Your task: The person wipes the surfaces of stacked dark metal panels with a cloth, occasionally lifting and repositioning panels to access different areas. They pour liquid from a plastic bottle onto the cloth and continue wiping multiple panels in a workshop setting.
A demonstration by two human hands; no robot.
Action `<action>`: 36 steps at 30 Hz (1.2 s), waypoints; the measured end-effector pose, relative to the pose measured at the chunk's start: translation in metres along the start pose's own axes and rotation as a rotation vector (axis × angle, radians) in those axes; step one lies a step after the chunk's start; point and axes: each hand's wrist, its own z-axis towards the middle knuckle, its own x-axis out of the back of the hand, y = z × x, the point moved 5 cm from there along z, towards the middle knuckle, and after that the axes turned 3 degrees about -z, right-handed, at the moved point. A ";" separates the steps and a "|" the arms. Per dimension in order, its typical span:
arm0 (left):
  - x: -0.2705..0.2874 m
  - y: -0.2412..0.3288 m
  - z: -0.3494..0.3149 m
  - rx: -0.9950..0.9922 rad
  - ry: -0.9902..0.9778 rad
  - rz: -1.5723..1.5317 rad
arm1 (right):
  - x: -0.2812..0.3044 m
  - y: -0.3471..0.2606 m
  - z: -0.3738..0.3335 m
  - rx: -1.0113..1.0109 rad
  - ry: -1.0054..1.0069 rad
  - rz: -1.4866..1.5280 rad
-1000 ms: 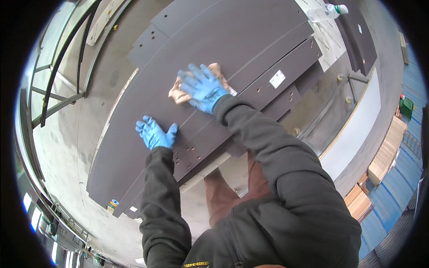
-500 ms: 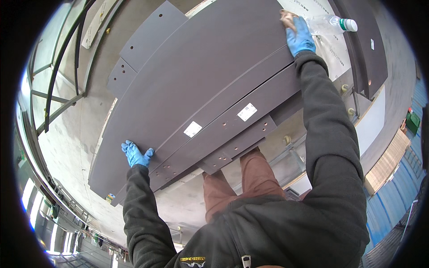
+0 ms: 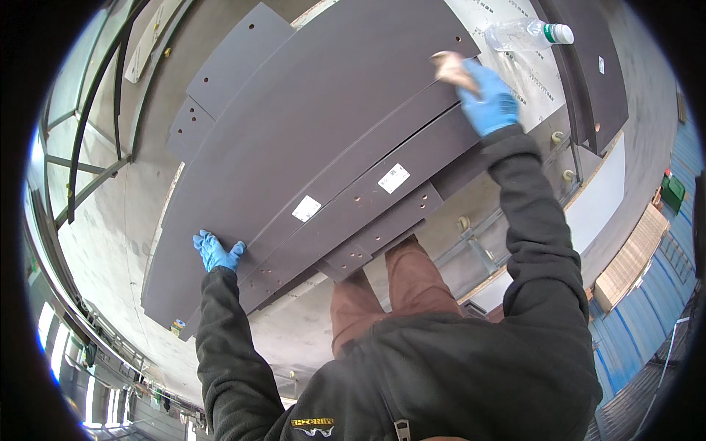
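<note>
A large dark brown panel (image 3: 316, 125) with a curved far edge lies in front of me, alongside a narrower strip panel (image 3: 434, 151) on its near side. My left hand (image 3: 217, 252), in a blue glove, rests on the panel's left part with fingers spread. In my blue-gloved right hand (image 3: 487, 99) is a crumpled pinkish-beige cloth (image 3: 454, 71), at the panel's right end; hand and cloth are blurred. White labels, one on the large panel (image 3: 307, 209) and another on the strip, face up. Beyond my right hand, a clear plastic bottle (image 3: 518, 35) with a white cap lies on its side.
Under the bottle is a white printed sheet (image 3: 540, 81). More dark panels (image 3: 599, 66) stand at the far right. Grey panels with holes (image 3: 239, 51) stick out past the far edge. A metal frame (image 3: 95, 176) rises at the left. Small casters (image 3: 463, 222) show below.
My right hand has moved toward me with the cloth, off the bottle's side. My left hand stays on the panel. The whole view has shifted slightly.
</note>
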 end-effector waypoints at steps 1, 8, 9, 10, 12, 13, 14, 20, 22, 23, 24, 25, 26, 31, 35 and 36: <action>0.001 0.001 -0.001 -0.002 0.005 -0.012 | -0.012 -0.023 -0.003 0.020 -0.112 -0.039; 0.002 0.002 -0.005 -0.018 0.047 -0.063 | -0.055 -0.091 0.007 -0.114 -0.416 -0.211; 0.001 0.001 -0.004 -0.011 0.047 -0.050 | -0.056 -0.096 0.007 -0.113 -0.431 -0.242; 0.000 0.002 -0.004 -0.023 0.050 -0.036 | -0.056 -0.099 0.009 -0.135 -0.416 -0.255; -0.002 0.000 -0.003 -0.013 0.051 -0.048 | -0.058 -0.103 0.009 -0.232 -0.423 -0.294; -0.002 0.000 -0.003 -0.020 0.070 -0.043 | -0.060 -0.107 0.009 -0.252 -0.424 -0.324; -0.003 0.000 -0.003 -0.010 0.064 -0.065 | -0.062 -0.111 0.010 -0.277 -0.424 -0.344; 0.000 0.003 -0.006 0.001 0.073 -0.119 | -0.069 -0.119 0.015 -0.475 -0.511 -0.359; 0.002 0.004 -0.007 0.010 0.065 -0.123 | -0.067 -0.120 0.016 -0.494 -0.522 -0.351; 0.002 0.004 -0.007 0.015 0.050 -0.113 | -0.066 -0.122 0.017 -0.487 -0.514 -0.343; 0.003 0.005 -0.007 0.012 0.051 -0.119 | -0.066 -0.122 0.016 -0.511 -0.526 -0.353; 0.004 0.005 -0.007 0.010 0.052 -0.124 | -0.066 -0.123 0.016 -0.501 -0.515 -0.335; 0.005 0.006 -0.008 0.011 0.054 -0.120 | -0.067 -0.123 0.015 -0.519 -0.527 -0.335; 0.007 0.007 -0.010 0.013 0.054 -0.105 | -0.072 -0.119 0.013 -0.546 -0.504 -0.349; 0.006 0.007 -0.010 0.019 0.047 -0.114 | -0.077 -0.114 0.010 -0.571 -0.516 -0.296; 0.006 0.007 -0.010 0.012 0.053 -0.120 | -0.078 -0.114 0.010 -0.578 -0.507 -0.264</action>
